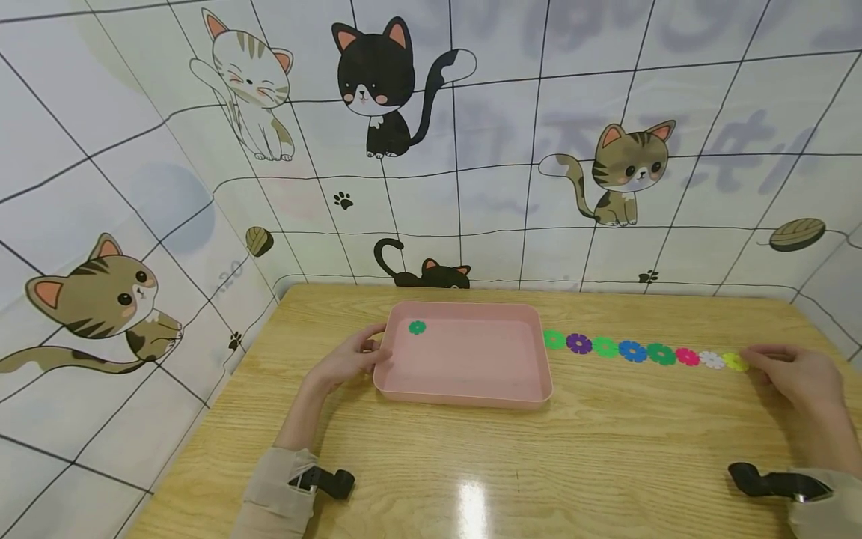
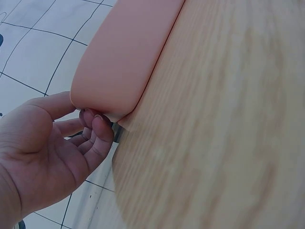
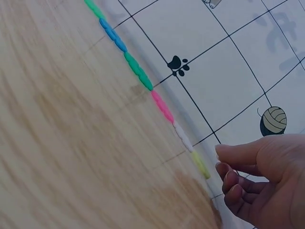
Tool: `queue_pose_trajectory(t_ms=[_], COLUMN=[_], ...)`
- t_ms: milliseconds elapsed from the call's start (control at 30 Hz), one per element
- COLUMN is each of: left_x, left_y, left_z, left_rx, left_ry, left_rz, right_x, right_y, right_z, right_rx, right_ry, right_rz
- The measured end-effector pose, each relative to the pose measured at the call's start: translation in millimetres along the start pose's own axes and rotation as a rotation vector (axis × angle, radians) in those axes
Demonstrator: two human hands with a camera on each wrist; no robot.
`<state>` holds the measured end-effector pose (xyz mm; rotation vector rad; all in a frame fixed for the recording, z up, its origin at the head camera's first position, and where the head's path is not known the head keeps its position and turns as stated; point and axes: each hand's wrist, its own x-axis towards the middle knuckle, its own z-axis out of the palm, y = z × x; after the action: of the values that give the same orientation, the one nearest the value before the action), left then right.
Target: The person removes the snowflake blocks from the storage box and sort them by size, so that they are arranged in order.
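Observation:
My left hand grips the left end of a shallow pink tray, thumb at its rim and fingers curled beneath the corner in the left wrist view. Inside the tray lies one green flower-shaped disc. My right hand is at the far right end of a row of flower discs, beside the yellow disc. Its thumb and fingertips pinch together, with a small pale sliver between them in the right wrist view; the fingers mostly hide it. Next to the yellow one lie a white disc and a pink disc.
Leftward from the pink disc, the row continues with a dark green disc, a blue disc, light green and purple ones, up to the tray's right side. A wall sheet with cartoon cats and grid lines borders the wooden table.

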<state>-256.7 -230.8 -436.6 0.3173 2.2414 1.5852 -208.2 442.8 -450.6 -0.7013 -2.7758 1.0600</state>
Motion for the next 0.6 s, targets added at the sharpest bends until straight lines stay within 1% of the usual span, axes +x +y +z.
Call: queue_pose_trajectory(t_ms=[100,200,300,400,467,600], left_x=[0.9,0.5,0.1,0.2,0.4,0.1], left_y=[-0.1,0.8,0.8,0.8,0.9,1.4], left_z=[0.4,0.9,0.8,0.6,0.6,0.8], left_rx=[-0.005,-0.008,-0.009,-0.014,-0.014,-0.016], left_ry=[-0.001,0.001,-0.003,-0.014,-0.021,-0.027], left_rz=[0.0,-0.004,-0.004,0.002,0.009,0.013], right_x=[-2.9,-3.2,-4.3,-7.6,-10.8,-17.3], right_y=[-4.4,-8.6,-15.3,-26.4,-35.2,-51.6], right_z=[1.3,3.7,6.1,7.6,8.0,10.0], right_rx=[-0.021,-0.018,-0.016,-0.008,0.003,0.007], right_ry=[0.01,0.005,-0.022,-0.052,-0.069,-0.099], right_rz=[-0.06,-0.111,-0.191,-0.279,-0.314,-0.359])
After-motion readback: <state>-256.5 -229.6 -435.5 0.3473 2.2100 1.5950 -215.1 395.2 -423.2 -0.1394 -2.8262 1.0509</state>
